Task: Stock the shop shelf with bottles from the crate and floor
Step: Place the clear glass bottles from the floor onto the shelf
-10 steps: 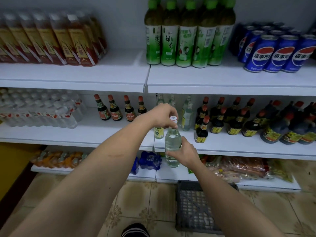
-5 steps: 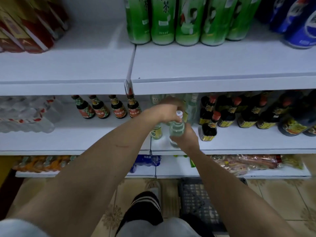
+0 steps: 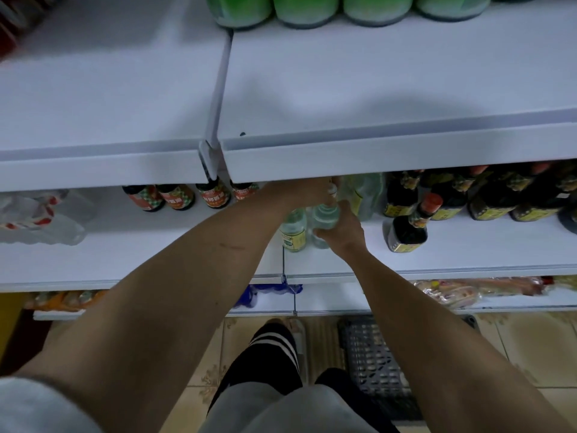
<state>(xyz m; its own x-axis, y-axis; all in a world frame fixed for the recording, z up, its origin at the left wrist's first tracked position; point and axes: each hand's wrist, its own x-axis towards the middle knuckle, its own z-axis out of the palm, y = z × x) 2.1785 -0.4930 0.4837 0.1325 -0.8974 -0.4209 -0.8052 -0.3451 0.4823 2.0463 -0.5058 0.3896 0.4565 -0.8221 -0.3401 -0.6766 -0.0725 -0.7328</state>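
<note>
Clear bottle (image 3: 323, 218): upright on middle shelf (image 3: 187, 264).
Right hand (image 3: 342, 234): fingers wrapped round body.
Left hand (image 3: 307, 192): fingertips pinching cap.

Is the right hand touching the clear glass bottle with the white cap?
Touching. The head view shows the right hand wrapped around the body of the clear glass bottle on the white middle shelf.
</note>
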